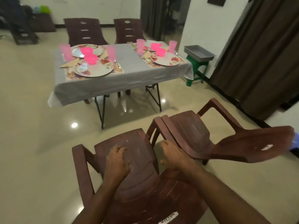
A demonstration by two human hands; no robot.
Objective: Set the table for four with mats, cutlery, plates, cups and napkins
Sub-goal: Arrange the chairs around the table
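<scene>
- The left hand (117, 160) lies on the seat of the near chair (137, 183), fingers loosely curled with their tips pressing the plastic, not closed round anything.
- The right hand (174, 156) has its fingers hooked over the front seat edge of the second chair (202, 136), just beside the near chair's armrest.
- Well beyond the fingertips stands the table (126, 78), with mats, plates (93, 68), pink cups (66, 51) and napkins laid (cutlery too small to tell).
- These moulded chairs look light and stiff, though smooth; I'd grip an armrest or the backrest's top.
</scene>
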